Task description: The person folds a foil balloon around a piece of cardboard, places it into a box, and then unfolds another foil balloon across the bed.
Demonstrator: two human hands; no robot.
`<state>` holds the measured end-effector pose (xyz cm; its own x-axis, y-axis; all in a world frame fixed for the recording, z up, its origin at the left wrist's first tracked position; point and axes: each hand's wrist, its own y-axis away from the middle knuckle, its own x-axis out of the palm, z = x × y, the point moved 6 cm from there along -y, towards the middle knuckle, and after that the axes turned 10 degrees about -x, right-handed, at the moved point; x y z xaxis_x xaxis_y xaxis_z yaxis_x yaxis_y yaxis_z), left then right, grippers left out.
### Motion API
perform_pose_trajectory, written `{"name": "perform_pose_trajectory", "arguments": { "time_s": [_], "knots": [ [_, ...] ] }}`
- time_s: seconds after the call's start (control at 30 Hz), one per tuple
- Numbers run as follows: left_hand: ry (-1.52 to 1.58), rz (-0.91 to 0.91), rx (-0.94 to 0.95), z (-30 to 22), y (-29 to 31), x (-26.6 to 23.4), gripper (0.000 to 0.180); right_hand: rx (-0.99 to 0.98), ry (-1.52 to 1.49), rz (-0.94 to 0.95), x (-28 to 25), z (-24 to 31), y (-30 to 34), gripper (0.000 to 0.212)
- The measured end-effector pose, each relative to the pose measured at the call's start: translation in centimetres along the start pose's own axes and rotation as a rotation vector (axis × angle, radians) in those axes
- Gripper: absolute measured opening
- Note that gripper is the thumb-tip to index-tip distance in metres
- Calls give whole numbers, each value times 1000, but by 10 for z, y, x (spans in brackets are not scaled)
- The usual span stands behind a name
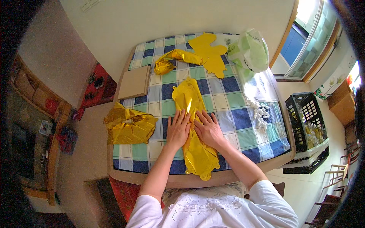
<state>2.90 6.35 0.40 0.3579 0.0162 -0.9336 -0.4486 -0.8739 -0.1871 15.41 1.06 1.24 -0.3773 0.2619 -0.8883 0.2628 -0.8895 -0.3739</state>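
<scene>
A long, flat gold foil balloon (199, 155) lies lengthwise in front of me, its small tabs showing at both ends. My left hand (178, 129) presses on its left edge with fingers stretched forward. On the opposite edge rests my right hand (208, 129), fingers spread and flat. The foil between them is creased. To the left sits a crumpled gold foil sheet (131, 127), apparently another balloon. Farther back are a twisted gold foil piece (178, 57) and a flat, lobed gold foil balloon (209, 53).
A checked cloth (237, 114) covers the table. On it are a tan square board (134, 83), a green-white plastic bag (249, 53) and white strings (260, 114) at the right. Black plastic crates (304, 117) stand beyond the right edge. A wall rises behind the table.
</scene>
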Motion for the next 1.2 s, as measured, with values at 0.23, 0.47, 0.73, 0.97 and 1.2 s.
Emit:
{"name": "perform_pose_trajectory", "arguments": {
  "time_s": [0.23, 0.47, 0.73, 0.97, 1.2],
  "knots": [
    [12, -10, -7, 0, -1, 1, 49, 36, -72, -76, -5, -2, 0, 46],
    [-36, 5, -1, 0, -1, 3, 49, 30, -79, -75, -11, 0, -2, 57],
    [-35, 20, -10, 2, 0, 4, 49, -18, -23, -59, -6, -1, 0, 49],
    [-7, 31, -24, 3, -4, 6, 49, -15, -39, -9, 1, -3, 0, 41],
    [-68, 82, -93, 18, -42, 15, 52, -22, -19, -31, -2, 0, -2, 38]
  ]
}}
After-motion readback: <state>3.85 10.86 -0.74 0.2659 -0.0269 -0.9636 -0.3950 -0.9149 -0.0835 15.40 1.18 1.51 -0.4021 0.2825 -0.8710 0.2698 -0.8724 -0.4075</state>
